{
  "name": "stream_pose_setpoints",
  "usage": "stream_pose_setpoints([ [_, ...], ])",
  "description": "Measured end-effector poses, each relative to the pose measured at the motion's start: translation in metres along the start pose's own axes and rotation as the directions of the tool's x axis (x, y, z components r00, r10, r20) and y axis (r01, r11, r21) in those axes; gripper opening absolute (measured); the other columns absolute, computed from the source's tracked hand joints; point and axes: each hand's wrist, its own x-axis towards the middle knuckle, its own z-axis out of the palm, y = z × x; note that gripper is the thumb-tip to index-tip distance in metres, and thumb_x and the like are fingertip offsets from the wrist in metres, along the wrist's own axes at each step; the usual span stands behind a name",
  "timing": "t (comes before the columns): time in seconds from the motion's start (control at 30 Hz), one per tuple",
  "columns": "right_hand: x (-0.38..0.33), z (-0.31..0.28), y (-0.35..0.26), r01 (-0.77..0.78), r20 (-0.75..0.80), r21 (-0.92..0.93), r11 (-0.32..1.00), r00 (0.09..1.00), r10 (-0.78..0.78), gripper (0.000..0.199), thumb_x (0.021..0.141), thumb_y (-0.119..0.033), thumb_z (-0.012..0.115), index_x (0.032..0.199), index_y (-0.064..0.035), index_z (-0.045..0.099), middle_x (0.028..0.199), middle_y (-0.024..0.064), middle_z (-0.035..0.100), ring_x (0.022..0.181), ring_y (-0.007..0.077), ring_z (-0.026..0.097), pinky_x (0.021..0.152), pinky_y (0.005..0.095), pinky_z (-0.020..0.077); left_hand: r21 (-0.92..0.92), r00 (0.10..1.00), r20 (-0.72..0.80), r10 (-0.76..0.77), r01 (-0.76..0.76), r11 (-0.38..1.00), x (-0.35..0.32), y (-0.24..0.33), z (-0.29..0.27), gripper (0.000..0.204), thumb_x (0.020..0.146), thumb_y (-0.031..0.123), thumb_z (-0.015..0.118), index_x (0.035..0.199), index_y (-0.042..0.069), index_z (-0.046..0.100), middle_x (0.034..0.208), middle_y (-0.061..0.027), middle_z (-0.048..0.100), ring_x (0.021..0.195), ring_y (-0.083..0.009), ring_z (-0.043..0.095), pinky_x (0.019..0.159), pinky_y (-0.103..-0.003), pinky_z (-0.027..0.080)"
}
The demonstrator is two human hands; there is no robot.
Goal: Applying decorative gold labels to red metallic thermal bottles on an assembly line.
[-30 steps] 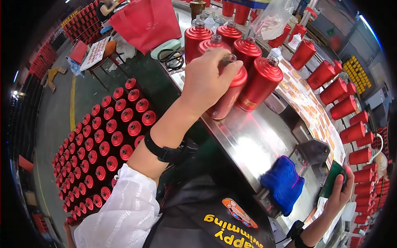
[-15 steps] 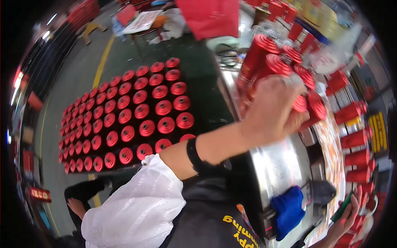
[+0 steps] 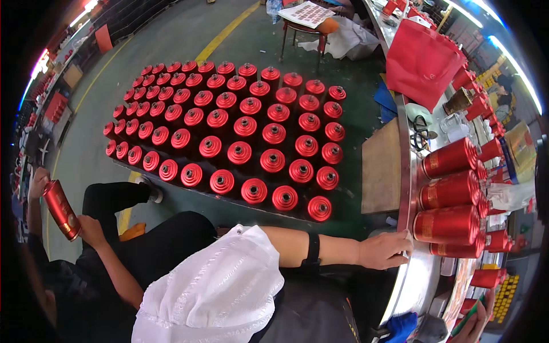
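Your left hand (image 3: 384, 250) rests open-fingered on the tabletop (image 3: 413, 286) edge, holding nothing, just beside the nearest red canister (image 3: 447, 224). That canister lies on its side, long axis running away from the edge. Your right hand (image 3: 477, 323) grips a green object (image 3: 466, 316).

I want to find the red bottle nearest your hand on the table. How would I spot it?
Start at the long shiny metal table on the right. Four big red metal bottles lie on their sides along it. The left hand rests on the table's edge, and the lowest red bottle lies just beyond its fingertips; unlike its neighbours, it is mostly hidden beneath the one above.
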Motion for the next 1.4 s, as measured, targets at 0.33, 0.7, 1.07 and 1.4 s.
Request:
stream_pose_setpoints([
  [0.33, -0.002, 0.021, -0.032, -0.318, -0.038, -0.036, 0.948, 0.948, 0.316, 0.022, 0.095, -0.010, 0.057, 0.105, 0.0064, 0.066, 0.120, 0.0216, 0.062, 0.110, 0.0306, 0.059, 0.083, 0.0383, 0.0518, -0.963, 0.913, 0.110, 0.393, 0.196, -0.187, 0.020, 0.160, -0.100, 0.049, 0.097, 0.055, 0.038, 0.114, 0.010, 0.041, 0.102, -0.0141, 0.058, 0.084, -0.0353, 0.067, 0.069, -0.046, 0.058],
  [0.7, -0.004, 0.025, -0.049, -0.071, -0.016, -0.018, 0.997, 0.997, 0.070, 0.022, 0.095, -0.009, 0.056, 0.105, 0.0064, 0.066, 0.120, 0.0216, 0.062, 0.110, 0.0311, 0.059, 0.085, 0.0386, 0.0510, -0.747, 0.780, 0.198, 0.594, 0.512, -0.424, 0.031, 0.185, -0.094, 0.045, 0.101, 0.050, 0.032, 0.117, 0.008, 0.041, 0.088, -0.0029, 0.059, 0.080, -0.0281, 0.068, 0.064, -0.036, 0.058],
  [1.07, -0.013, 0.024, -0.056, -0.057, -0.023, 0.016, 0.998, 0.998, 0.058, 0.021, 0.095, -0.009, 0.055, 0.106, 0.0064, 0.066, 0.120, 0.0216, 0.061, 0.110, 0.0315, 0.059, 0.087, 0.0389, 0.0501, -0.794, 0.800, 0.164, 0.576, 0.454, -0.404, 0.025, 0.206, -0.097, 0.044, 0.102, 0.047, 0.031, 0.115, 0.006, 0.041, 0.084, -0.0020, 0.057, 0.072, -0.0175, 0.065, 0.059, -0.027, 0.052],
  [1.4, -0.021, 0.024, -0.060, -0.048, -0.025, 0.035, 0.998, 0.999, 0.049, 0.022, 0.095, -0.008, 0.055, 0.107, 0.0064, 0.065, 0.121, 0.0216, 0.061, 0.111, 0.0320, 0.059, 0.088, 0.0391, 0.0493, -0.713, 0.712, -0.688, 0.143, -0.625, -0.319, -0.341, 0.222, -0.241, 0.085, 0.079, 0.063, 0.055, 0.138, 0.008, 0.029, 0.125, -0.0082, 0.036, 0.116, -0.0213, 0.037, 0.095, -0.031, 0.029],
])
